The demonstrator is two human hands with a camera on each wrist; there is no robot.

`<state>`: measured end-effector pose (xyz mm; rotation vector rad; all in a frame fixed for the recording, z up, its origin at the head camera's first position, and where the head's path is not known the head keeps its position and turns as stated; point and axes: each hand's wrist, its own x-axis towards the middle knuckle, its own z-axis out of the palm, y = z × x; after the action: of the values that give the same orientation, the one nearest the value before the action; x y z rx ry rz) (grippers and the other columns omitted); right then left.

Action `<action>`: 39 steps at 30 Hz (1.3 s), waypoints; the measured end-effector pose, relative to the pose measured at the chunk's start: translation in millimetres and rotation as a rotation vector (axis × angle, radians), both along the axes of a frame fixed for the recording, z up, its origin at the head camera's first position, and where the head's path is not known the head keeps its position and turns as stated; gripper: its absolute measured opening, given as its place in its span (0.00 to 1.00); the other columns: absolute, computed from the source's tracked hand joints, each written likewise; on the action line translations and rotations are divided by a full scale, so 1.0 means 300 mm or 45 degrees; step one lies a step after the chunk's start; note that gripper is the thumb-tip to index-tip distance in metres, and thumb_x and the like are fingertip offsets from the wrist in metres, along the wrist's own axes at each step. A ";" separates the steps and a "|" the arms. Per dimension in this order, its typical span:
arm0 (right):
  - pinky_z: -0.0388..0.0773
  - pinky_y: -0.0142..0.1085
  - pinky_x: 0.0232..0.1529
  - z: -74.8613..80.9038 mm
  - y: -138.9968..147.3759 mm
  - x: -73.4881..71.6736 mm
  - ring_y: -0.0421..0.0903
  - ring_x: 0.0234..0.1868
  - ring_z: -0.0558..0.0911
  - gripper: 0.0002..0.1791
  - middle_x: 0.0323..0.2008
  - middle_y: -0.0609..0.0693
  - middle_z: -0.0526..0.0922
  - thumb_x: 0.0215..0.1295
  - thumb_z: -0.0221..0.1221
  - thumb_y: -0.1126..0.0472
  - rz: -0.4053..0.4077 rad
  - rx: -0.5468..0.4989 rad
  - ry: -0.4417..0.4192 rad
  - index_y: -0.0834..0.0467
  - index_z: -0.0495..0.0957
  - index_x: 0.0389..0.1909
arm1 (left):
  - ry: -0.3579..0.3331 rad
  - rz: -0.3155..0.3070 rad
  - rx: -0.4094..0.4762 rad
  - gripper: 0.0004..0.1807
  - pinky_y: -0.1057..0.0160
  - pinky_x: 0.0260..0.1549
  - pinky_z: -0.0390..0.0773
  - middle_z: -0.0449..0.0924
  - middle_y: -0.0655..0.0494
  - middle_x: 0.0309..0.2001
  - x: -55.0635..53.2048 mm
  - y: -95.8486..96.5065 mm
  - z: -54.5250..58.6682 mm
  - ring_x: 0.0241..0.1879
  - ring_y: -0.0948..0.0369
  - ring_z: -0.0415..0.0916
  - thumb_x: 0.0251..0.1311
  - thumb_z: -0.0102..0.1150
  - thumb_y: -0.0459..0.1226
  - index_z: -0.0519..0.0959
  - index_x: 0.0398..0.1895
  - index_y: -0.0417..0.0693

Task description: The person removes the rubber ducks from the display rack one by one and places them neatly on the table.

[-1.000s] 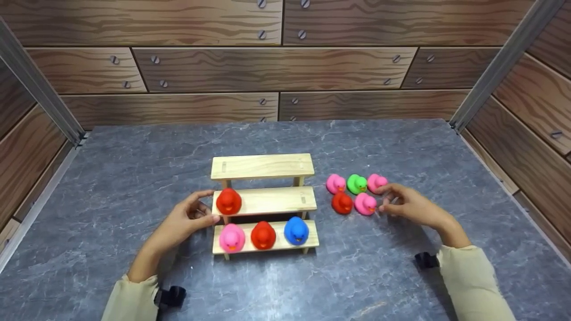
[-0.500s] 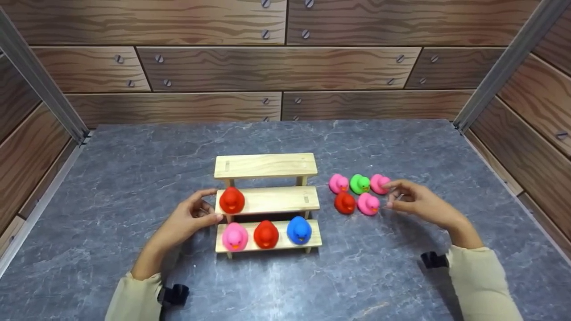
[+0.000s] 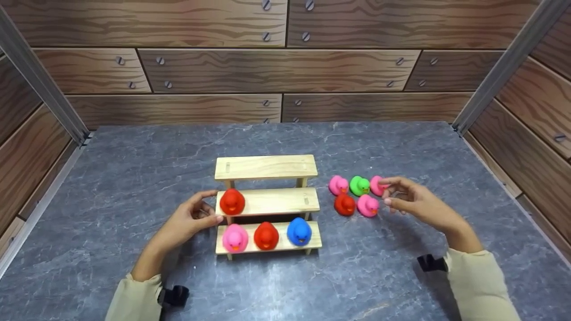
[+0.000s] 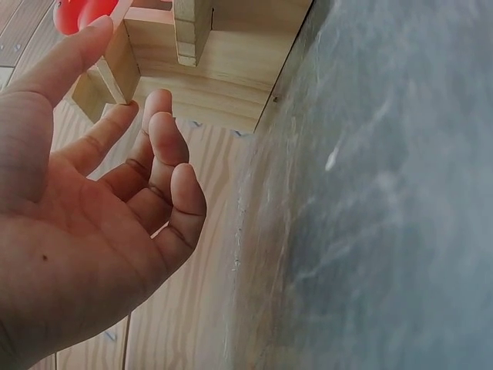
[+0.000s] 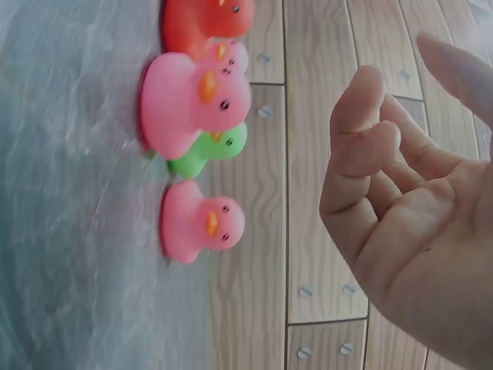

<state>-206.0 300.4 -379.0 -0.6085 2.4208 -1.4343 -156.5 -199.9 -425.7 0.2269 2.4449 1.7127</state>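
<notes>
The three-tier wooden stand (image 3: 276, 201), bearing four toy ducks (image 3: 266, 236), is just right of your left grip (image 3: 185, 218), pinched at its middle tier by thumb and forefinger. Your right grip (image 3: 417, 203) is slack, holding nothing, seemingly just clear of two pink ducks (image 3: 367, 205) to its left; a green duck (image 3: 357, 186) and red duck (image 3: 344, 204) sit farther left on the worktop (image 3: 366, 267).

Plank-patterned walls (image 3: 276, 69), apparently printed.
</notes>
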 end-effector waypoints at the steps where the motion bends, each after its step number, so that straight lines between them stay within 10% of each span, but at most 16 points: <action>1: 0.77 0.30 0.32 0.002 -0.005 0.003 0.38 0.34 0.78 0.25 0.42 0.54 0.74 0.69 0.56 0.63 0.003 -0.009 0.009 0.67 0.63 0.64 | 0.000 0.000 -0.001 0.36 0.69 0.32 0.71 0.77 0.50 0.35 0.000 0.000 0.000 0.31 0.62 0.71 0.56 0.67 0.36 0.64 0.67 0.39; 39: 0.74 0.29 0.33 -0.002 -0.271 0.091 0.38 0.38 0.78 0.27 0.42 0.53 0.72 0.67 0.58 0.63 -0.053 -0.145 0.005 0.64 0.63 0.64 | 0.000 0.003 0.003 0.36 0.70 0.32 0.72 0.77 0.49 0.36 -0.001 0.001 0.003 0.31 0.63 0.72 0.57 0.67 0.36 0.64 0.68 0.39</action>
<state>-178.5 219.2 -379.5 -0.5895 2.3807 -1.5985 -156.8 -199.5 -424.9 0.2241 2.4447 1.7165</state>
